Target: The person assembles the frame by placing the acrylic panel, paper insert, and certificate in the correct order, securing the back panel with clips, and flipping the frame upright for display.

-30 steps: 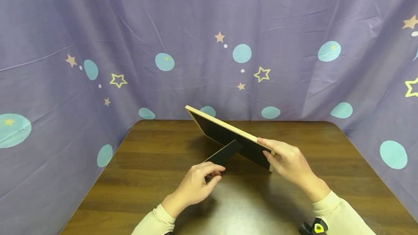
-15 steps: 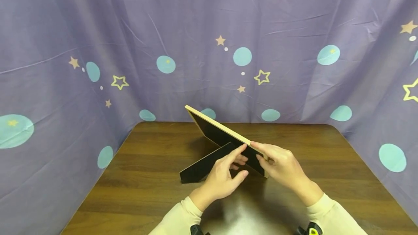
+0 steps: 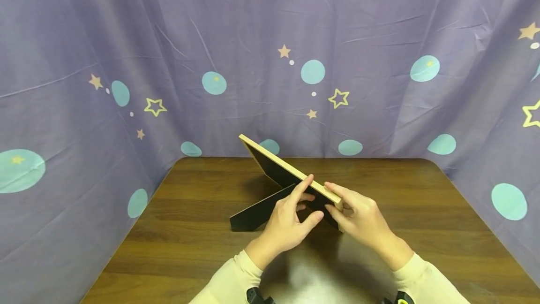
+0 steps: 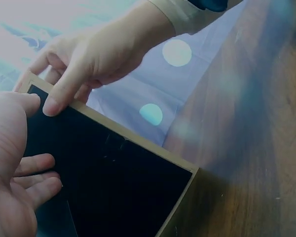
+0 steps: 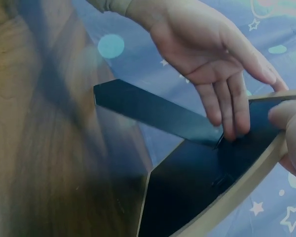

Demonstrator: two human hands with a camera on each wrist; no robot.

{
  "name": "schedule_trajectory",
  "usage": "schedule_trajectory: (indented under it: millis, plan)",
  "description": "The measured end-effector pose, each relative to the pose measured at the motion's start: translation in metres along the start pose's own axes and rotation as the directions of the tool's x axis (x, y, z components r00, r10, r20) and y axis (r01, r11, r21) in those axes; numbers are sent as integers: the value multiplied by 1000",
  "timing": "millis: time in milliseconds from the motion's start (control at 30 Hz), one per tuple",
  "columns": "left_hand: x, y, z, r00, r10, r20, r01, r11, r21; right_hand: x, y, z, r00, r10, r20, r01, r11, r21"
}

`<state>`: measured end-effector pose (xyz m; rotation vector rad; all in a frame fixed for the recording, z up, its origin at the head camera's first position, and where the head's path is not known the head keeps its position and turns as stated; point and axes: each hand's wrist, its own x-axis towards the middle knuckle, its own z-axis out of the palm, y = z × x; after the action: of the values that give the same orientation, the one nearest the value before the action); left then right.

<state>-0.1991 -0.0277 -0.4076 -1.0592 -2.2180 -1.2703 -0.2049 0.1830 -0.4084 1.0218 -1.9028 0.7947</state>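
A picture frame (image 3: 276,159) with pale wooden edges and a black back leans on the table, its back facing me. From that back, a black easel leg (image 3: 255,212) sticks out to the left. My right hand (image 3: 364,215) pinches the frame's right end, thumb on the back panel, fingers over the wood edge. My left hand (image 3: 284,222) has its index fingertip at the upper edge. In the right wrist view, the left hand's other fingers (image 5: 239,113) lie loosely extended near the leg's hinge, whether touching I cannot tell. The front of the frame is hidden.
The brown wooden table (image 3: 177,247) has rounded far corners. A purple curtain (image 3: 253,36) with stars and blue dots hangs behind it and along both sides. Each wrist carries a dark strapped device (image 3: 257,296).
My left hand has left the easel leg's free end and moved right to the frame's upper edge. The frame's right end has shifted a little left and nearer, with my right hand on it.
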Motion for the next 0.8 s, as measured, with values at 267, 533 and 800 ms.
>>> schedule_trajectory:
  millis: [267, 533, 800]
  plan:
    - [1, 13, 5, 1000, -16, -22, 18, 997, 75, -23, 6, -10, 986, 93, 138, -111, 986, 127]
    - [2, 25, 15, 988, -28, -151, 62, 972, 227, -26, 3, -3, 989, 75, 127, -97, 980, 172]
    - [-3, 28, 9, 978, -42, -206, 96, 961, 259, -20, -11, 8, 995, 43, 92, -59, 982, 180]
